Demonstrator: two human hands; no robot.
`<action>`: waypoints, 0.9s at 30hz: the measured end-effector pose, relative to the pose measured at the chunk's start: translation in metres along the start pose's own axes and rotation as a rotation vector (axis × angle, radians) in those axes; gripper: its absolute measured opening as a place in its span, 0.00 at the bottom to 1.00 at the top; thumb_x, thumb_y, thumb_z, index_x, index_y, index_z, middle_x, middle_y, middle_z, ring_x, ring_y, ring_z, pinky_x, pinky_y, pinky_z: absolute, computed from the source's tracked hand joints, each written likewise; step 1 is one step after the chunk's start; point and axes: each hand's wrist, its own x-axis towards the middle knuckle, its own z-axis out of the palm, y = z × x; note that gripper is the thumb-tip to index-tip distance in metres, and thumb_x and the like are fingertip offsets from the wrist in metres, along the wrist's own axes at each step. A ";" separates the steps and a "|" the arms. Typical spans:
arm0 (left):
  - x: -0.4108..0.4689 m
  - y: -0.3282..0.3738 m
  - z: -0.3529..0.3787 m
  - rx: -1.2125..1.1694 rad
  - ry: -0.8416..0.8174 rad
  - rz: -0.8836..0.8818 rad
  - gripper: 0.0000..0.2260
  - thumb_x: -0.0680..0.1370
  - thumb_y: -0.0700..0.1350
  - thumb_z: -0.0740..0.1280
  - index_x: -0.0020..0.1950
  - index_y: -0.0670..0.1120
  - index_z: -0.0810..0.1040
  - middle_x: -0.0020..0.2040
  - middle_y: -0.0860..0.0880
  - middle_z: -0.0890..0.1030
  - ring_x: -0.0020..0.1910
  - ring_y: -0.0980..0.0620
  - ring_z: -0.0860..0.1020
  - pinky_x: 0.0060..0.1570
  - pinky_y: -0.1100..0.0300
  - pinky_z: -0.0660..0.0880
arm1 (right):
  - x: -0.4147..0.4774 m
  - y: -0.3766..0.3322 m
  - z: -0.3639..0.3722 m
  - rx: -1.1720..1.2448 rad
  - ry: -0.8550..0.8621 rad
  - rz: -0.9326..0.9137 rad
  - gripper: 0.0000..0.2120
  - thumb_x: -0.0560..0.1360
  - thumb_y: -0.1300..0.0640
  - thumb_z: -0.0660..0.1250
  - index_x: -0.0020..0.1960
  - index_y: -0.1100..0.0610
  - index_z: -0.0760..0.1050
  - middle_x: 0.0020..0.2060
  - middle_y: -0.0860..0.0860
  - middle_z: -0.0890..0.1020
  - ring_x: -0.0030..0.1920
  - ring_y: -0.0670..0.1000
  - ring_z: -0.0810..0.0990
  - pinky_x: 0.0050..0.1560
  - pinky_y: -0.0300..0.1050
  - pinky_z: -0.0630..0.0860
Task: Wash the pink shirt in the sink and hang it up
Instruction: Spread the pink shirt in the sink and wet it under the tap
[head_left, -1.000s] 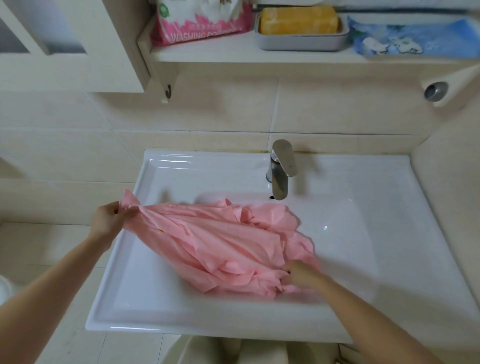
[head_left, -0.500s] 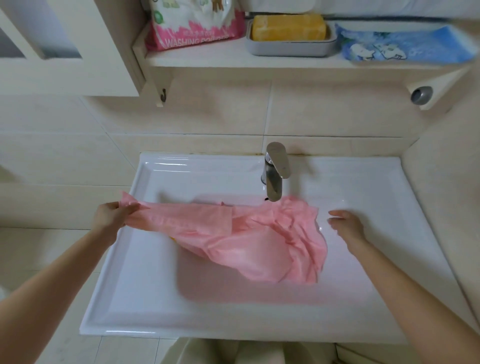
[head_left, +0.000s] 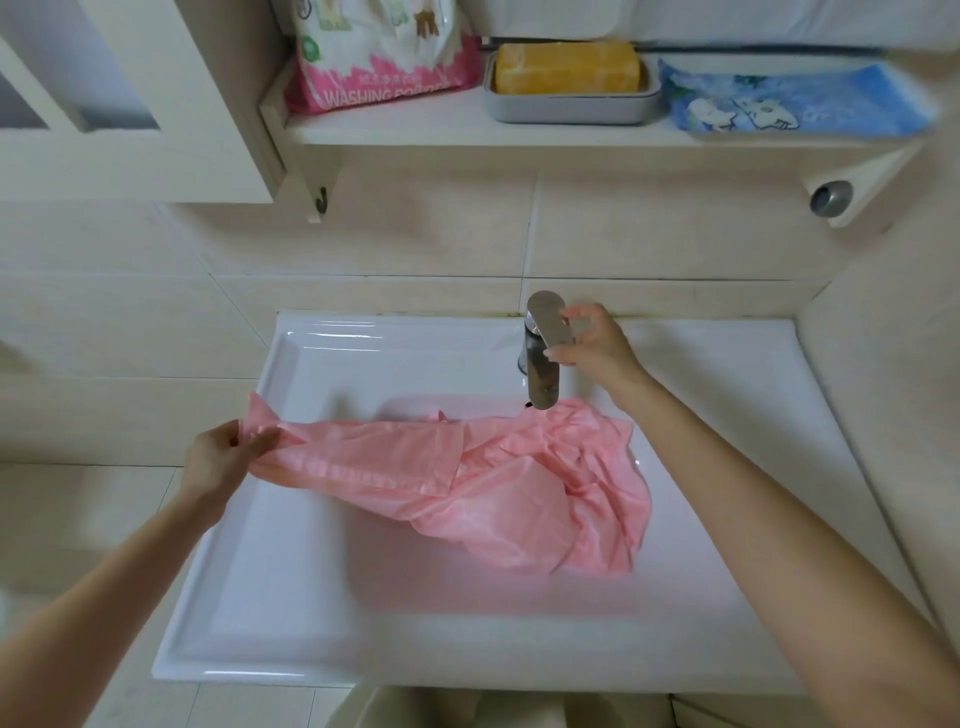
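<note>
The pink shirt (head_left: 498, 483) lies crumpled across the basin of the white sink (head_left: 291, 519), its bulk bunched under the spout. My left hand (head_left: 223, 457) pinches one end of the shirt and holds it stretched over the sink's left rim. My right hand (head_left: 592, 343) is at the chrome faucet (head_left: 543, 353), thumb and fingers closing round its lever handle. No water is seen running from the spout.
A shelf (head_left: 519, 135) above the sink carries a pink washing powder bag (head_left: 384, 57), a yellow soap bar in a grey dish (head_left: 569, 78) and a blue cloth (head_left: 795, 98). A small hook (head_left: 322, 200) hangs under the shelf's left end. Tiled walls stand behind and to the right.
My right hand let go of the shirt, rose off the basin and moved back to the faucet handle. The shirt settled into the basin. My left hand kept its hold.
</note>
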 end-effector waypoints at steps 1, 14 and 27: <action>-0.006 0.003 0.000 0.034 0.009 0.024 0.16 0.70 0.52 0.72 0.33 0.41 0.73 0.30 0.46 0.72 0.32 0.48 0.69 0.33 0.57 0.64 | 0.002 -0.008 -0.003 0.101 0.003 0.039 0.25 0.69 0.69 0.71 0.63 0.56 0.69 0.48 0.55 0.79 0.39 0.50 0.78 0.37 0.36 0.73; -0.071 -0.010 -0.005 0.472 -0.861 0.113 0.09 0.74 0.33 0.65 0.44 0.44 0.82 0.42 0.45 0.83 0.41 0.60 0.77 0.51 0.58 0.73 | -0.018 0.140 0.029 -0.895 -0.191 0.049 0.14 0.75 0.59 0.62 0.59 0.52 0.75 0.57 0.51 0.79 0.57 0.55 0.77 0.57 0.46 0.71; -0.073 -0.004 -0.002 0.924 -0.624 0.488 0.09 0.71 0.36 0.65 0.41 0.50 0.80 0.35 0.56 0.75 0.38 0.59 0.72 0.42 0.66 0.66 | -0.075 0.177 0.120 -1.340 -0.697 -0.100 0.19 0.78 0.48 0.55 0.68 0.45 0.66 0.61 0.54 0.76 0.65 0.59 0.71 0.67 0.62 0.55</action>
